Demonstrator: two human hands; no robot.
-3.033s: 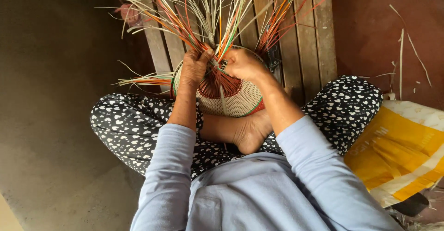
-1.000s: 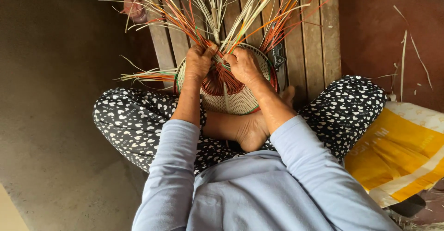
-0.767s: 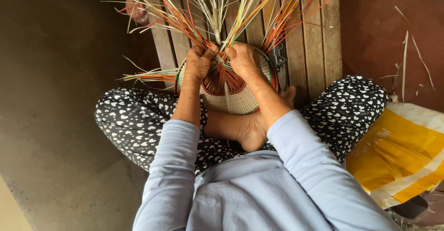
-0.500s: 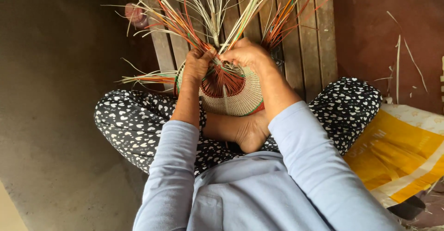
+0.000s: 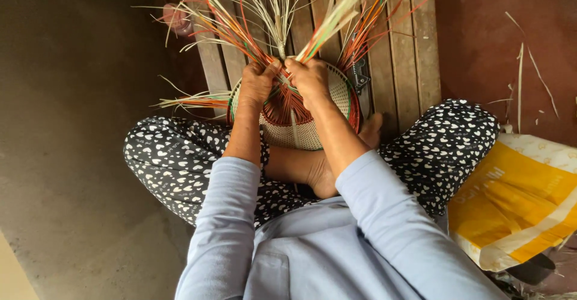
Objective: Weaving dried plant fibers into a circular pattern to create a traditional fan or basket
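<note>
- one view only, from the head camera looking down: the basket [image 5: 300,117] sits tipped toward the person, in the lap between the crossed legs, with the wooden slats [image 5: 415,66] behind it.
- left hand [image 5: 257,84] is closed at the basket's upper rim, thumb and fingers pinching a strand right at the weave; right hand [image 5: 309,79] is closed just beside it, fingertips nearly touching the left hand's, pinching a green and pale bundle of strips.
- half a second ago the right hand lay further over toward the basket's right rim and the hands stood a little apart; now both have drawn in to the middle of the upper rim, so the grip has gathered on one spot.
- the basket itself has also tipped more upright against the slats than three seconds ago, showing more of its pale woven bottom.
- loose strips [image 5: 264,18], orange, green and straw-coloured, fan upward from the basket's rim; a smaller tuft sticks out to the basket's left.
- judged from this, the weaving has moved on to a new stake at the rim's top, one more stitch in a round that looks far from closed.
- right of the basket, beyond the knee, lies a yellow and white sack [image 5: 517,204]; stray straws [image 5: 529,78] lie on the red floor above it.
</note>
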